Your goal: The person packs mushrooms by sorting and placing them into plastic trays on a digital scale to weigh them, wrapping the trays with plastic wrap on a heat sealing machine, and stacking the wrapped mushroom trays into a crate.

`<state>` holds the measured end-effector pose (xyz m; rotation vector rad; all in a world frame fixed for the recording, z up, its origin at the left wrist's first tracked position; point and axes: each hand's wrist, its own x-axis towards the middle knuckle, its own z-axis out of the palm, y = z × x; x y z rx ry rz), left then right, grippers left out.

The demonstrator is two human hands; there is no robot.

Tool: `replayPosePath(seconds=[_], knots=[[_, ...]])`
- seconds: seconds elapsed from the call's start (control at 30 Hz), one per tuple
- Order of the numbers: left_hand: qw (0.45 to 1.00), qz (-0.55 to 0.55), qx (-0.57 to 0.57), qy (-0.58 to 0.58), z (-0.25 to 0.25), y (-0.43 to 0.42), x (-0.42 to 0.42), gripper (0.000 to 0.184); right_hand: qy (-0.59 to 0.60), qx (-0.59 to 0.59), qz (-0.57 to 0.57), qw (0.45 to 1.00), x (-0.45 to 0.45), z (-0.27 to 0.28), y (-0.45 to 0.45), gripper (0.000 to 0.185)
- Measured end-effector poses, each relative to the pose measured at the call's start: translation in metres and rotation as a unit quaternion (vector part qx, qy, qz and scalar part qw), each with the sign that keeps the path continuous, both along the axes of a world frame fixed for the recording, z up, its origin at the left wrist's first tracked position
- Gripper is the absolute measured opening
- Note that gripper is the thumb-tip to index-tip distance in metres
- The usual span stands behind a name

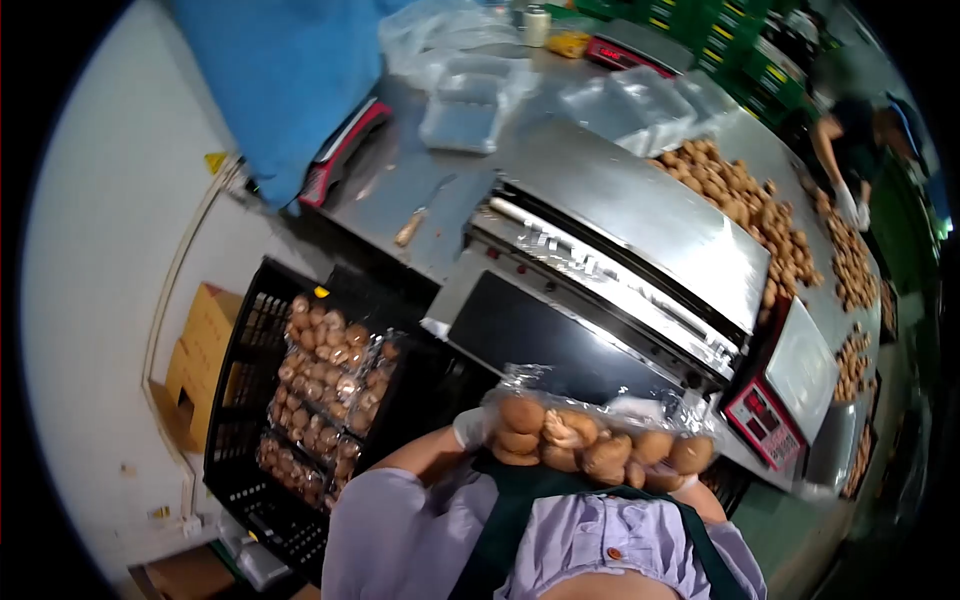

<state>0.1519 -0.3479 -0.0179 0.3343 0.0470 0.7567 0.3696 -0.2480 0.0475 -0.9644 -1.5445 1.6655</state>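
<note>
Filmed mushroom pack [600, 458] held off the bench [392, 190], between the torso and the black plate [525, 320] of the steel machine [635, 215] at the near edge. Long axis side to side, about square to the line of sight; neither hand nearer, one at each end.

Left hand [472, 428], white-gloved: fingers curled about the pack's left end, tips out of sight. Right hand [690, 484] at the right end, mostly behind the pack (how far its fingers close, I cannot tell).

Off the bench's left edge, lower down: black crate [232, 385] with more wrapped packs [330, 365]. Knife [408, 229] near that left edge. Loose mushrooms [745, 200] along the right side, a co-worker's gloved hands [848, 206] beside them.

Writing: red-fronted scale [765, 425] right of the machine has a marked panel, too small to read; yellow labels on the far green crates [722, 30], likewise. No brand legible.
</note>
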Motion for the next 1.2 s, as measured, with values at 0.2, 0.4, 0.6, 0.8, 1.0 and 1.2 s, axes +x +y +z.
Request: replayPosePath(seconds=[0.2, 0.4, 0.6, 0.8, 1.0, 1.2], knots=[[0.982, 0.178, 0.066, 0.013, 0.005, -0.017, 0.016, 0.047, 0.109, -0.062, -0.079, 0.989, -0.021, 0.013, 0.038, 0.031], [0.928, 0.059, -0.132, -0.345, -0.032, -0.032, -0.016, 0.041, -0.084, -0.05, 0.139, 0.985, -0.036, -0.022, 0.001, 0.028], [0.748, 0.387, 0.014, 0.539, 0.051, -0.066, -0.087, 0.032, -0.115, -0.069, 0.2, 0.971, -0.053, -0.043, -0.005, 0.027], [0.29, 0.277, 0.293, 0.868, 0.103, -0.085, -0.057, 0.039, -0.132, -0.054, 0.26, 0.955, -0.077, -0.089, -0.01, 0.027], [0.469, 0.541, -0.185, 0.673, 0.06, -0.153, -0.123, 0.028, -0.055, -0.17, 0.274, 0.945, -0.137, -0.055, -0.022, 0.026], [0.269, 0.796, -0.434, 0.325, -0.122, -0.291, -0.205, 0.038, -0.069, -0.205, 0.248, 0.944, -0.114, -0.056, -0.018, 0.028]])
